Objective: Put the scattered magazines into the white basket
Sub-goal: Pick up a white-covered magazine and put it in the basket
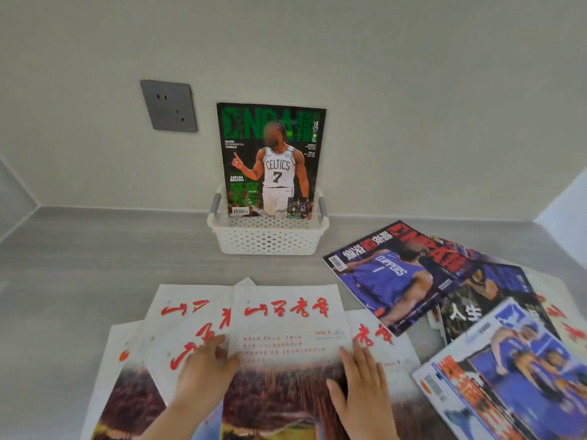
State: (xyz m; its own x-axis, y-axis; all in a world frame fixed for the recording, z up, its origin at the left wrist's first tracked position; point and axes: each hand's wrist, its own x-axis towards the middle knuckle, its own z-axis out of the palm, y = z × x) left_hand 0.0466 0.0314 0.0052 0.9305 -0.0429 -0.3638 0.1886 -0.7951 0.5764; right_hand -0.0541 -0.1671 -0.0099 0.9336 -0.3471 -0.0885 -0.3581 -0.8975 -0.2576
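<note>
A white perforated basket stands against the back wall with one green basketball magazine upright inside it. Several white magazines with red brush lettering lie fanned on the grey counter near me; the top one lies in the middle. My left hand grips its left edge, thumb on the cover. My right hand lies flat on its right edge, fingers together. Blue and purple basketball magazines lie overlapped at the right.
A grey wall socket sits on the wall left of the basket. The grey counter runs between side walls at left and right. More basketball magazines reach the near right edge.
</note>
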